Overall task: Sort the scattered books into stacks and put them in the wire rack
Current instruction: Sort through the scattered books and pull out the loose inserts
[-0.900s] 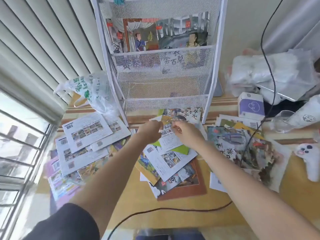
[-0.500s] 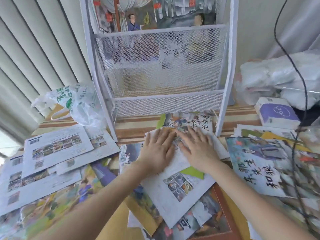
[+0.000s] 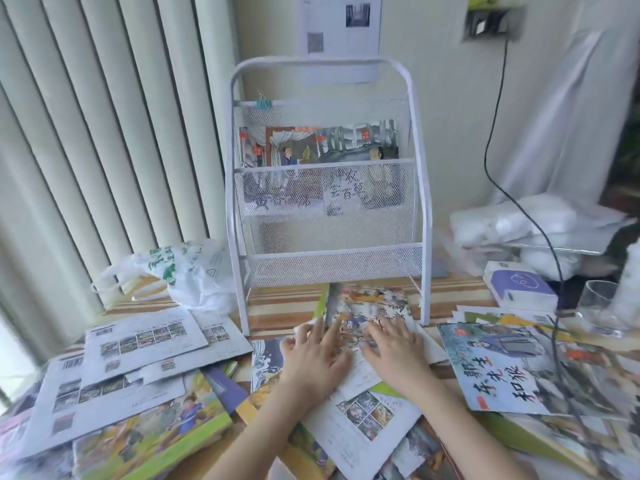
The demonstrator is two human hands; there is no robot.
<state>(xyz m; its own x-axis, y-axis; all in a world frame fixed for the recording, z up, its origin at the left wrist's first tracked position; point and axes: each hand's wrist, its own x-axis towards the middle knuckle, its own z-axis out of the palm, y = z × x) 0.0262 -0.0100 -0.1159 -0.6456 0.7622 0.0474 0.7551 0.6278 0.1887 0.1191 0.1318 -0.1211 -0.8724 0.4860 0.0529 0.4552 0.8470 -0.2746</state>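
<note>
A white wire rack (image 3: 327,261) stands at the back of the table, with picture books (image 3: 318,147) upright in its upper tier. Thin picture books lie scattered across the table. My left hand (image 3: 313,358) and my right hand (image 3: 394,351) lie flat, fingers spread, side by side on a colourful book (image 3: 367,306) that tops the middle pile just in front of the rack. A white-backed book (image 3: 360,420) sits lower in that pile. Neither hand grips anything.
A white plastic bag (image 3: 187,271) lies left of the rack. White-backed books (image 3: 138,341) spread at the left, a blue-covered book (image 3: 512,365) at the right. A purple box (image 3: 519,285), a glass (image 3: 599,299) and a hanging black cable (image 3: 491,133) are at the right.
My hands went from pinching a book above the pile to pressing flat on the pile, then slid slightly toward the rack. The camera tilted up, showing the whole rack.
</note>
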